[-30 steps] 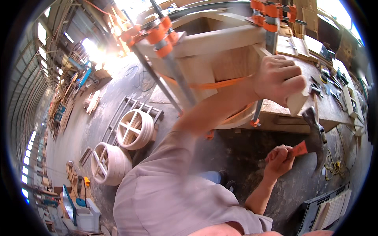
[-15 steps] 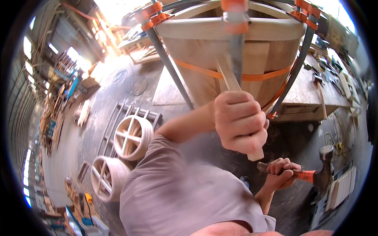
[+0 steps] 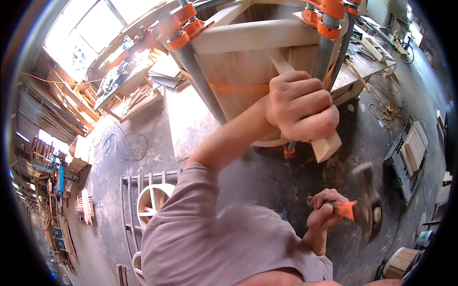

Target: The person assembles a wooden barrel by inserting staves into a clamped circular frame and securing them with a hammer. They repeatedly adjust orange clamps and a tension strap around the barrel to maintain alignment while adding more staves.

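Observation:
My left hand (image 3: 305,107) is wrapped around a wooden stick (image 3: 327,148). The stick's far end rests at or close to the top rim of a large wooden tub (image 3: 229,69); I cannot tell whether it touches. Lower down, my right hand (image 3: 327,207) grips a hammer (image 3: 344,209) by its handle, which has an orange section. The hammer head points right and is blurred by motion. An orange strap (image 3: 238,88) circles the tub's staves. Grey pipe clamps with orange jaws (image 3: 185,29) stand against the tub's rim, on both sides of the stick.
On the right, a workbench (image 3: 355,76) carries tools. A black crate (image 3: 405,167) with wooden slats lies on the floor, near a yellow cord (image 3: 385,113). To my left, round wooden frames (image 3: 155,195) rest on a metal rack (image 3: 130,205). Farther back stands a cluttered table (image 3: 121,88).
The view has turned, shifting tub and clamps across it. My left hand still grips the stick, now higher in view. My right hand and the hammer have moved slightly lower and left.

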`<state>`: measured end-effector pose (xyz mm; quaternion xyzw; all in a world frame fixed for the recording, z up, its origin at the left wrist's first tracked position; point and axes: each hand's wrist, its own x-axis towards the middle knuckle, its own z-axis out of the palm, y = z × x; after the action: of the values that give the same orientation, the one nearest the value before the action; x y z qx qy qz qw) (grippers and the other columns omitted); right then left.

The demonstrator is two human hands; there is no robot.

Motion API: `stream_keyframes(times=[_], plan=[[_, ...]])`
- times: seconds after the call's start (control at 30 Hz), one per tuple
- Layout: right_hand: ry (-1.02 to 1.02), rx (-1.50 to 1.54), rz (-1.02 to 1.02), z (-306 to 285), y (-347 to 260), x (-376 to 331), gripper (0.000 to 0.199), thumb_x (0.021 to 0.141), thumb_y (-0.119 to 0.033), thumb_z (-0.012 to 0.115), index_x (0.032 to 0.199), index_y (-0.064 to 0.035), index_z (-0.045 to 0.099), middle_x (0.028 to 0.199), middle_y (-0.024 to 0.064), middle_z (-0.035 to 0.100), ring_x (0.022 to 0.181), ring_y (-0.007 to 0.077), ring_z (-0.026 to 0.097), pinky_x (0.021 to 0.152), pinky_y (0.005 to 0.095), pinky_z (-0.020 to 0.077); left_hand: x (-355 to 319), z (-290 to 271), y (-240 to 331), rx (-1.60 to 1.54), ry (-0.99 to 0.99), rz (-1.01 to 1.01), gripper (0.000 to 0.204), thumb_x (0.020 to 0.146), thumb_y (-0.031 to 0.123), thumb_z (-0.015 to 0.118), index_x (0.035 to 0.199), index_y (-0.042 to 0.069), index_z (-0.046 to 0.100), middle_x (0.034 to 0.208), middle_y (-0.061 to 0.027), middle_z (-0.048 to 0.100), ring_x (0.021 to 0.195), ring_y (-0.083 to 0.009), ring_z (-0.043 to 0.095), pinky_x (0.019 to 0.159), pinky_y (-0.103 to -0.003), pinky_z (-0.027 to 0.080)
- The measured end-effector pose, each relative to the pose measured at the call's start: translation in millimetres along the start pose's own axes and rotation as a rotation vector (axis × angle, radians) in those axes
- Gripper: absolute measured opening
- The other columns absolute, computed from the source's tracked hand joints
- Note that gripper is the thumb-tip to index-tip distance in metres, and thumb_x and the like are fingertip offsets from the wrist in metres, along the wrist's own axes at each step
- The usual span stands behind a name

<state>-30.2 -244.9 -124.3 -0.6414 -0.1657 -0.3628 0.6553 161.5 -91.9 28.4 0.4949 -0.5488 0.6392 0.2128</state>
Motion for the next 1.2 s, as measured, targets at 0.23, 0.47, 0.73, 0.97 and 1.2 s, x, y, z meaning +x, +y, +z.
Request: stream_keyframes(times=[0.23,0.47,0.73,0.97,1.2], plan=[[-0.093,-0.372,-0.2,23.6,3.0,-11.2,0.008,0.099,-0.012,0.043,0.096,-0.0049,0.041,0.065,0.0044,0.045,0.048,0.0105,0.04,0.043,0.026,0.0397,3.0,-16.6,-3.7,-0.1,-0.053,-0.041,0.024,0.074,0.025,0.074,0.083,0.012,0.056,0.07,0.0003,0.054,0.056,-0.0159,0.058,0.048,-0.029,0.042],[0.014,-0.265,-0.197,54.9,4.6,-33.1,0.006,0.099,-0.01,0.04,0.096,-0.0042,0.04,0.064,0.0043,0.045,0.05,0.0102,0.039,0.044,0.0251,0.0401,-4.8,-33.2,-9.5,-0.194,-0.018,-0.008,0.024,0.082,0.032,0.067,0.084,0.011,0.057,0.07,-0.0005,0.052,0.053,-0.0162,0.056,0.046,-0.028,0.041],[0.081,-0.453,-0.258,98.8,7.9,-64.7,0.006,0.097,-0.009,0.041,0.096,-0.0035,0.04,0.069,0.0056,0.046,0.05,0.0113,0.042,0.043,0.0242,0.041,-17.8,-63.0,-10.1,-0.309,0.038,0.02,0.024,0.072,0.02,0.074,0.081,0.011,0.054,0.069,0.0004,0.051,0.054,-0.0162,0.055,0.049,-0.028,0.045],[0.198,-0.206,-0.317,147.0,-13.7,-72.2,0.009,0.098,-0.013,0.04,0.095,-0.0051,0.037,0.063,0.0045,0.044,0.047,0.0114,0.038,0.041,0.0254,0.0405,-23.1,-88.9,-23.8,-0.405,0.079,0.02,0.025,0.071,0.024,0.073,0.081,0.01,0.054,0.067,-0.0007,0.052,0.052,-0.0171,0.056,0.048,-0.029,0.046],[0.171,-0.522,-0.259,174.7,-7.7,-90.0,0.015,0.1,-0.017,0.044,0.094,-0.0044,0.038,0.062,0.0042,0.044,0.048,0.0103,0.039,0.042,0.0247,0.0397,-31.9,-108.4,-34.2,-0.434,0.125,0.09,0.025,0.068,0.02,0.073,0.081,0.009,0.054,0.066,-0.0005,0.052,0.052,-0.0168,0.056,0.049,-0.028,0.047]])
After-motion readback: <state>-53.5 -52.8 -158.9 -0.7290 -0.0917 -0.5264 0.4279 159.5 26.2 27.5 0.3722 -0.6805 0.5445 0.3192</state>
